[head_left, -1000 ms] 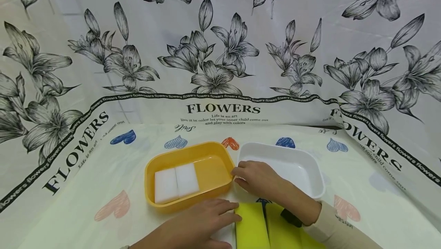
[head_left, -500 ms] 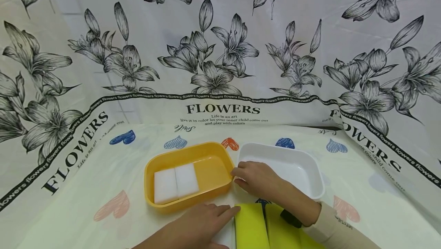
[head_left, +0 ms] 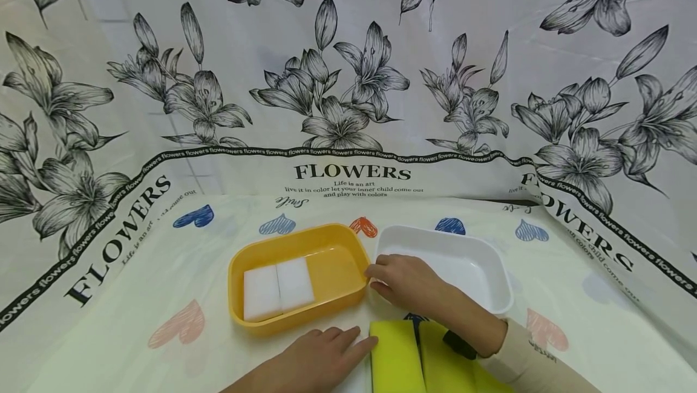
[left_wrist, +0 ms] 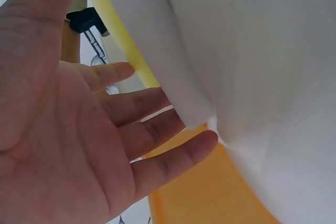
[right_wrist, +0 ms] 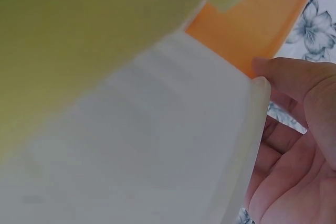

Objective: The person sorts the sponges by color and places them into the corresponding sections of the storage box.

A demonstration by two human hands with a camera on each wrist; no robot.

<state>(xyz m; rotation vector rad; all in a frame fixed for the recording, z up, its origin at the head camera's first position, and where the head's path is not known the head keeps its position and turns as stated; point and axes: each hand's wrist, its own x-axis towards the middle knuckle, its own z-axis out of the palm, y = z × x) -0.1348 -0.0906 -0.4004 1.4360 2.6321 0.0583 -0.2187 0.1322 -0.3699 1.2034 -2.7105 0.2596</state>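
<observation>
In the head view my left hand reaches in from the front with fingers extended, a fingertip right at the near-left corner of a yellow sponge block. A white block shows beneath this hand. The left wrist view has its fingers straight, partly hidden behind that white piece. My right hand grips the near-left rim of the white tray, with fingers curled behind it in the right wrist view. Its thumb tip lies against the orange-yellow tray.
Two white sponge blocks lie side by side in the left part of the orange-yellow tray. Another yellow block is under the right forearm. A flower-printed curtain stands behind the heart-patterned tablecloth.
My left hand has drawn back slightly toward the front, its fingers shifting beside the yellow sponge block. The right hand, trays and blocks stay put.
</observation>
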